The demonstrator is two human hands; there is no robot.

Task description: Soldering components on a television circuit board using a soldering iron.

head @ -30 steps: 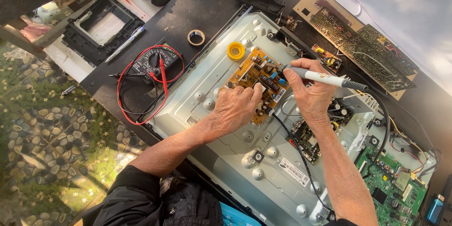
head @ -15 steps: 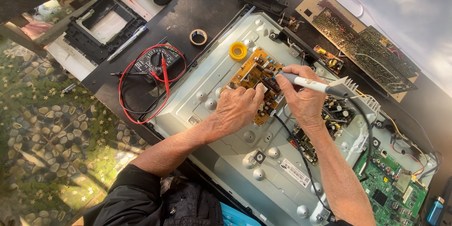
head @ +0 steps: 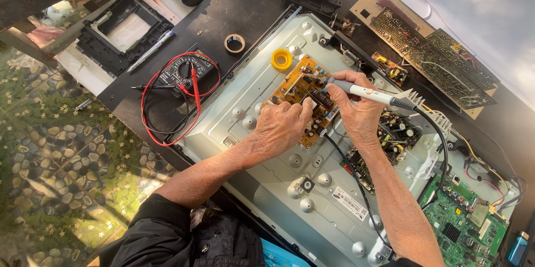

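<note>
Hands are on the brown board (head: 304, 100) now. A second ago my right hand (head: 359, 112) held the iron (head: 370, 95) higher and further right, tip near the board's far corner; half a second ago it was swinging in; now the tip sits down over the board's upper right part, beside the dark components there. My read: I've gone from approach to working a joint. Right hand is clamped around the iron's white grip, cord trailing away from the board toward the green board (head: 462, 217).

Left hand (head: 281, 128) has barely shifted. It's curled on the board's near edge, fingertips pressing down, pinning it flat. I can't tell whether anything thin is pinched under those fingers.

Room around the board: on its far-left side, the yellow spool (head: 281, 59) lies just beside the corner, so little slack there. Left of the board, bare metal chassis (head: 245, 133) gives open space. Right of it, a crowded black board (head: 395, 133) sits under my right wrist, tight. Well left of the board, the meter (head: 181, 72) with its red leads and the tape roll (head: 235, 43) are out of the way.
</note>
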